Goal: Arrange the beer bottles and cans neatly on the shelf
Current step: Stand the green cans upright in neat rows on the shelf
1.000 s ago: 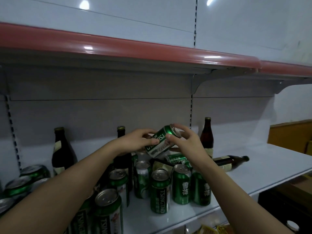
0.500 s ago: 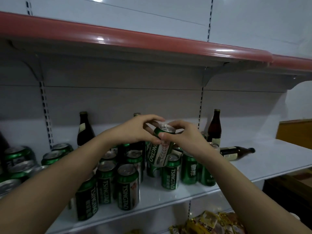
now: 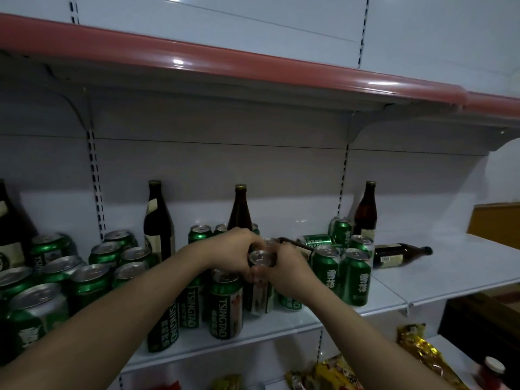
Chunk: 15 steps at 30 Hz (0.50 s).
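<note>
The left hand [image 3: 235, 256] and right hand [image 3: 287, 267] both curl round the rim of one upright green-and-silver aluminium beer can [image 3: 260, 280], fingers pinching just under its silver lid; whether its base already touches the white metal shelf [image 3: 281, 327] is hard to tell. The can looks light, stiff while full, yet smooth and easily dented, so a grip low on the rim or round the body seems safest. At seven o'clock stands a green Tsingtao can [image 3: 226, 305]; at three o'clock, beyond more cans, a brown glass bottle [image 3: 399, 256] lies on its side, heavier, breakable and liable to roll
</note>
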Each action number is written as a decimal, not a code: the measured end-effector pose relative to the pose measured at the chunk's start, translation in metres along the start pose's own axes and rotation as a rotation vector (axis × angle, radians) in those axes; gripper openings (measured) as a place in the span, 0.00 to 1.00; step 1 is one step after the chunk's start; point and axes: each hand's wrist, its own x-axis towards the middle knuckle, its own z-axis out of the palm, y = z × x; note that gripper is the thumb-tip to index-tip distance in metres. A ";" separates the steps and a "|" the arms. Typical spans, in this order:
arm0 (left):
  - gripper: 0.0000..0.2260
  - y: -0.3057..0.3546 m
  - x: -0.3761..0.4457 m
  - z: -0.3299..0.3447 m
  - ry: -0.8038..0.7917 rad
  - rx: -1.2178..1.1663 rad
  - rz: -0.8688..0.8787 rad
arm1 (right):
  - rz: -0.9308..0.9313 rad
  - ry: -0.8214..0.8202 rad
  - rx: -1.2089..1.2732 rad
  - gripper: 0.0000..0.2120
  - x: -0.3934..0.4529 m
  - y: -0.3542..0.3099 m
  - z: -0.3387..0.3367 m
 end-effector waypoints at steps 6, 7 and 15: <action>0.17 0.002 0.006 0.008 -0.070 -0.001 -0.069 | -0.035 -0.068 -0.027 0.10 -0.004 0.004 0.008; 0.15 0.002 0.006 0.008 -0.082 -0.009 -0.075 | -0.048 -0.090 -0.041 0.12 -0.006 0.005 0.006; 0.12 0.008 0.025 -0.007 0.021 -0.027 -0.019 | -0.032 0.128 0.095 0.15 0.003 0.017 -0.049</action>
